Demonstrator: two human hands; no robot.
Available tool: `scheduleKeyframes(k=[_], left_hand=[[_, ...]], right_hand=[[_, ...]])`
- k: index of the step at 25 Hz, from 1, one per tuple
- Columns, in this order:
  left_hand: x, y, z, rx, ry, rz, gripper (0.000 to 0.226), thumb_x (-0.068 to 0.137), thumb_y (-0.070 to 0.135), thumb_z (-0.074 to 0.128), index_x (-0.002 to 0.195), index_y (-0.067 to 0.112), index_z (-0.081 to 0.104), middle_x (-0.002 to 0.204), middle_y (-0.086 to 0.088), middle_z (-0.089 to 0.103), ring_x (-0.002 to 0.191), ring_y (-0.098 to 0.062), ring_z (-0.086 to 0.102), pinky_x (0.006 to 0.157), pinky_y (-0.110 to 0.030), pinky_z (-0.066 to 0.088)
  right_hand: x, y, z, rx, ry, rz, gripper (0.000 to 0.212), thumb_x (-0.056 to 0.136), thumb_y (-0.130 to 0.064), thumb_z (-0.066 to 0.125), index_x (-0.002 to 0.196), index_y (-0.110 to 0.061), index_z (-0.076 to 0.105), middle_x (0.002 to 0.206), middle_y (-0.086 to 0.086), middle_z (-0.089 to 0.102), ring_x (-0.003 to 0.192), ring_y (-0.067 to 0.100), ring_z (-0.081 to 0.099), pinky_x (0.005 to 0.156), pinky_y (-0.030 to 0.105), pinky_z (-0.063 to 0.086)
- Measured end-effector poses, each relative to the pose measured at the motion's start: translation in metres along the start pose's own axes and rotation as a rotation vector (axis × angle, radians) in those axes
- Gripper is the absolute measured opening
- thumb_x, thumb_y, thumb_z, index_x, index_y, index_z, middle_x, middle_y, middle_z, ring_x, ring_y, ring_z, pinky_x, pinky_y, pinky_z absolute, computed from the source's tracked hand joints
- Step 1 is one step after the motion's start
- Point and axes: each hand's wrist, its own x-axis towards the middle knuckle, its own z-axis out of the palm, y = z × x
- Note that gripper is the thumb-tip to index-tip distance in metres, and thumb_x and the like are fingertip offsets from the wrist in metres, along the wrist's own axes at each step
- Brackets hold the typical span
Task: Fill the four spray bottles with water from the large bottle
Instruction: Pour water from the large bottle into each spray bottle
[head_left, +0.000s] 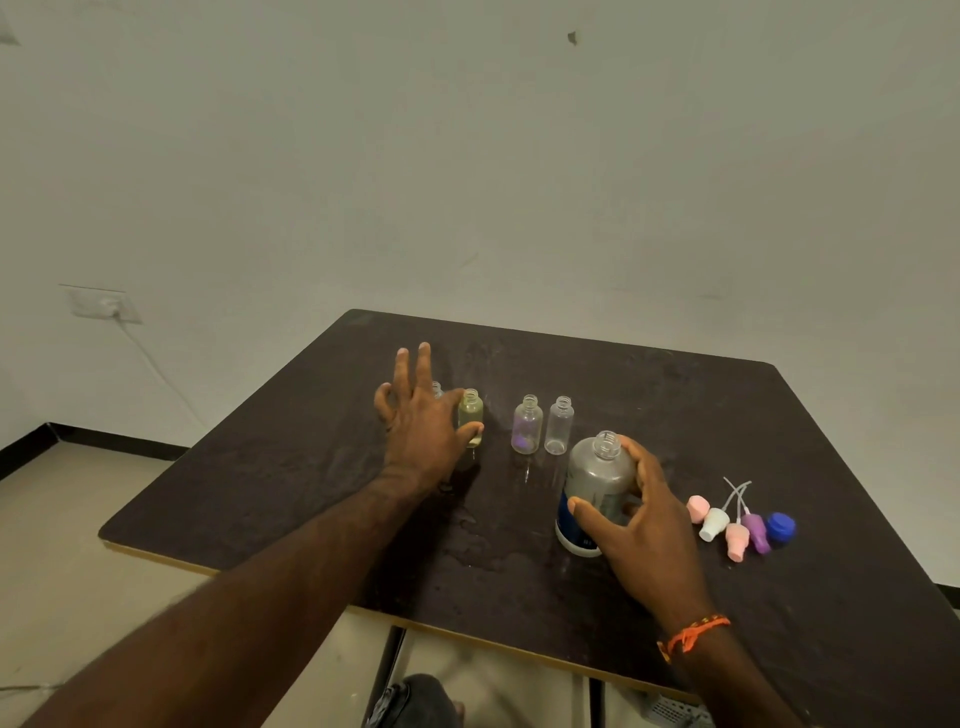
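Observation:
Small uncapped spray bottles stand in a row on the dark table (519, 545): a yellowish one (470, 413), a purple-tinted one (527, 426) and a clear one (559, 427). Only the neck of another bottle (436, 388) shows behind my left hand (421, 421). That hand pinches the yellowish bottle between thumb and index finger, the other fingers spread. My right hand (636, 525) wraps the large open bottle (597, 483), which has a blue label and stands upright near the clear one.
Several spray heads with tubes lie right of the large bottle: pink (697, 508), white (713, 524), pink (736, 540), purple (756, 530), beside a blue cap (781, 527). Wet patches mark the table. The wall stands behind the table; the floor lies left and below.

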Motion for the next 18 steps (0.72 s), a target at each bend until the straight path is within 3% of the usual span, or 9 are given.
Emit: scheduleKeyframes(k=[6,10,13,15,18], left_hand=[[0.008,0.000,-0.001,0.005,-0.046,-0.027,0.044,0.088,0.057,0.073,0.129,0.040,0.067,0.174,-0.009,0.000,0.158,-0.035,-0.009,0.119,-0.059,0.014],[0.009,0.001,-0.002,0.003,-0.077,-0.038,0.054,0.090,0.057,0.071,0.140,0.038,0.060,0.174,-0.010,0.003,0.158,-0.036,-0.006,0.117,-0.057,0.017],[0.007,-0.002,-0.006,-0.013,-0.075,-0.045,0.079,0.087,0.064,0.070,0.154,0.034,0.043,0.174,-0.011,-0.001,0.159,-0.036,-0.006,0.117,-0.059,0.019],[0.005,-0.002,-0.010,-0.037,-0.021,-0.019,0.088,0.084,0.071,0.068,0.156,0.031,0.037,0.174,-0.011,-0.003,0.159,-0.035,-0.005,0.118,-0.059,0.019],[0.002,0.006,-0.017,-0.087,0.070,0.133,0.071,0.083,0.070,0.066,0.141,0.030,0.054,0.174,-0.009,0.001,0.160,-0.031,-0.004,0.116,-0.056,0.018]], right_hand=[[-0.001,-0.001,0.000,0.009,0.013,-0.006,0.079,0.075,-0.027,0.085,0.136,-0.047,0.040,0.120,-0.040,0.046,0.110,-0.019,0.050,0.085,0.003,0.042],[-0.002,-0.003,-0.001,0.001,-0.009,0.014,0.080,0.076,-0.027,0.085,0.140,-0.042,0.039,0.120,-0.036,0.047,0.108,-0.012,0.053,0.091,0.010,0.042],[-0.002,-0.005,-0.001,-0.003,-0.018,0.022,0.082,0.077,-0.026,0.084,0.143,-0.038,0.038,0.127,-0.025,0.049,0.110,0.000,0.053,0.094,0.015,0.043],[-0.002,-0.005,-0.001,-0.004,-0.016,0.014,0.081,0.077,-0.026,0.084,0.141,-0.042,0.038,0.126,-0.027,0.050,0.111,-0.002,0.054,0.096,0.018,0.045],[-0.003,-0.008,0.000,-0.005,0.004,0.013,0.080,0.076,-0.024,0.085,0.135,-0.048,0.037,0.120,-0.036,0.048,0.109,-0.017,0.052,0.094,0.016,0.045]])
